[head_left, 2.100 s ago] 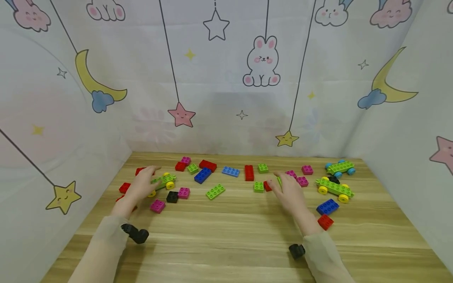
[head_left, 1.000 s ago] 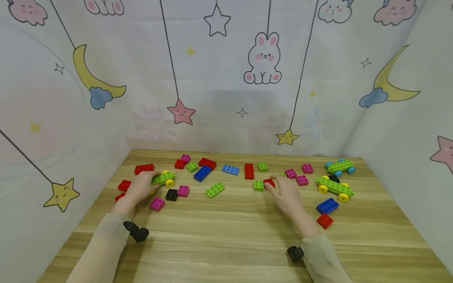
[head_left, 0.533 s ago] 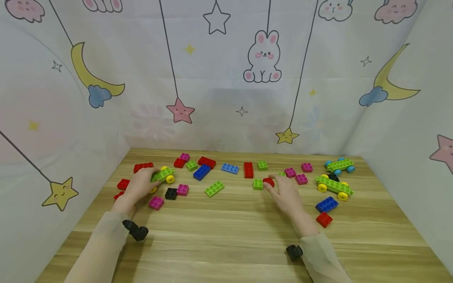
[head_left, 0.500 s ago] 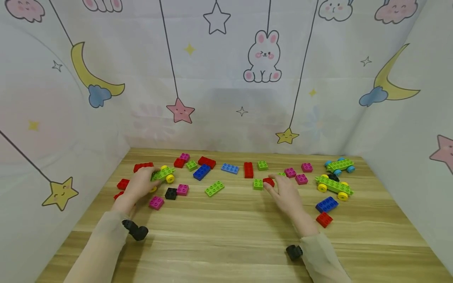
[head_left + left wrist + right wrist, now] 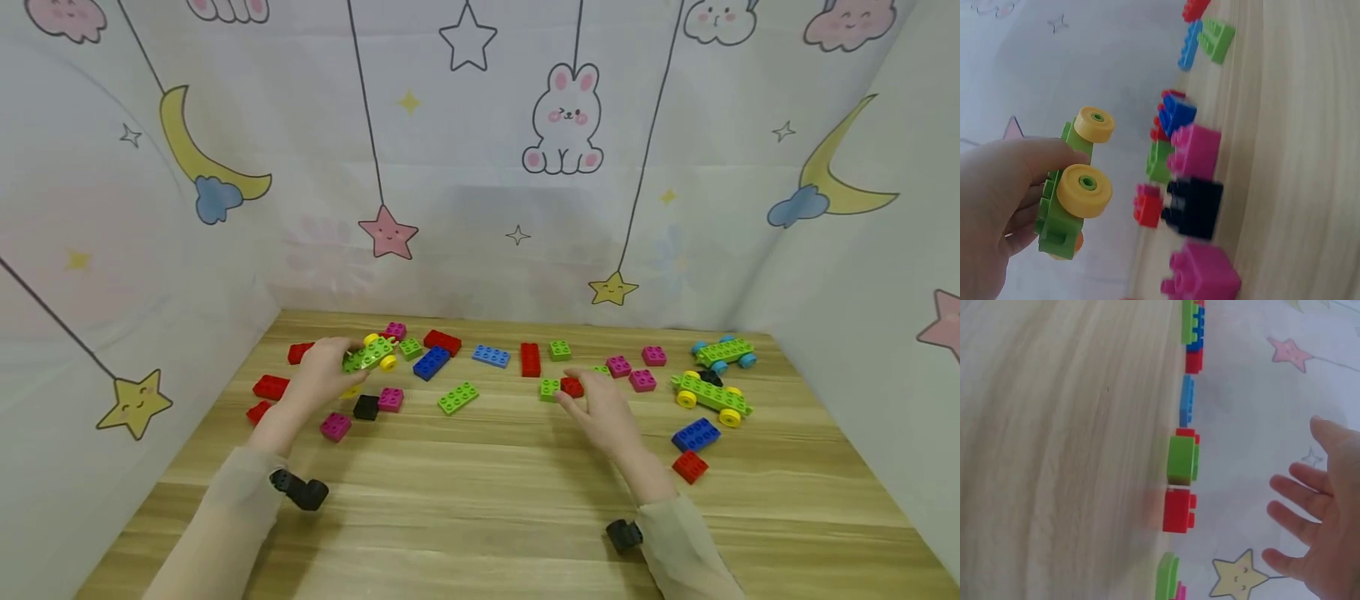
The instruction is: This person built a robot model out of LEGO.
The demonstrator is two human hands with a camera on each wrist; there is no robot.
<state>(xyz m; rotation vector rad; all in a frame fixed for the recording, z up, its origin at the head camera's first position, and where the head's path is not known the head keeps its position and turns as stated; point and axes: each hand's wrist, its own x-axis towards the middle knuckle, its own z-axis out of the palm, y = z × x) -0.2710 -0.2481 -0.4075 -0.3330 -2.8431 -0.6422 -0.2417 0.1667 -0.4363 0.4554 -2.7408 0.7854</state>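
My left hand [image 5: 318,375] grips a green toy car base [image 5: 369,356] with yellow wheels between thumb and fingers. In the left wrist view the car base [image 5: 1063,215] is tilted and well clear of the table. Below it lie a black brick [image 5: 366,407] and two magenta bricks, one of them a magenta brick [image 5: 335,427] nearer me. My right hand [image 5: 606,410] hovers with fingers spread and nothing in them. Nearest to it are a small red brick [image 5: 572,387] and a small green brick [image 5: 550,389], both on the table.
Several bricks lie along the back, among them a light blue brick [image 5: 491,356] and a long red brick [image 5: 530,360]. Two more car bases stand at right, one a green base with blue wheels [image 5: 723,353]. A printed curtain [image 5: 480,275] encloses the table [image 5: 465,500].
My left hand has taken hold of the yellow-wheeled car base and lifted it up and to the right. The right hand has shifted slightly nearer the small red brick, staying empty.
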